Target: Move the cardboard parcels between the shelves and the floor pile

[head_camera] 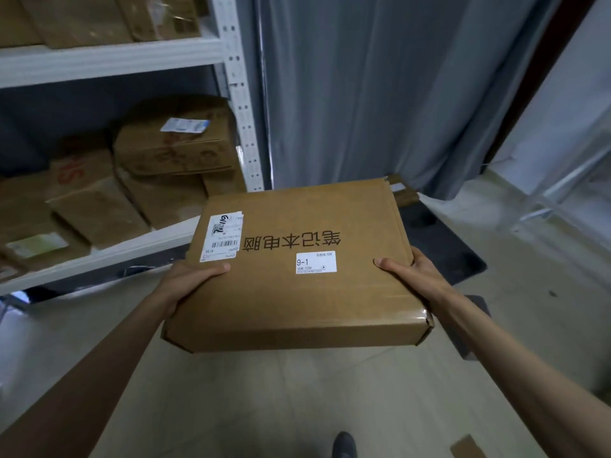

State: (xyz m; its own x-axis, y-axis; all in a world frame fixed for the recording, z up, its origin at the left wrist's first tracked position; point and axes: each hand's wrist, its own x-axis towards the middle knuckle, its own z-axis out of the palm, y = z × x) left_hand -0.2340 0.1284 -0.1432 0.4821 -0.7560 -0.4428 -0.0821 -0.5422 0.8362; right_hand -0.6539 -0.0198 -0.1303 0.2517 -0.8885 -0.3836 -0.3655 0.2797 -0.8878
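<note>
Flat parcel point(297, 262) was held in the air in front of the body, above the floor point(264, 408), just right of the shelf unit point(109, 59). It sat roughly level, printed face up, two labels showing.

Step in hand, as I read it: carrying the parcel; can't tell which way, shelf or floor pile. To do it well: keep it level, keep both side holds even, don't let the far corner clip the shelf upright point(243, 104), and watch the stacked parcels point(175, 147) on the lower shelf, which looked loosely piled.

Grip: left hand point(190, 280) clamped the left edge, thumb lying flat on the top face, fingers hidden underneath. Right hand point(410, 272) did the same on the right edge, thumb on top near the white label. Both hands wrapped round the edges, not splayed.
</note>
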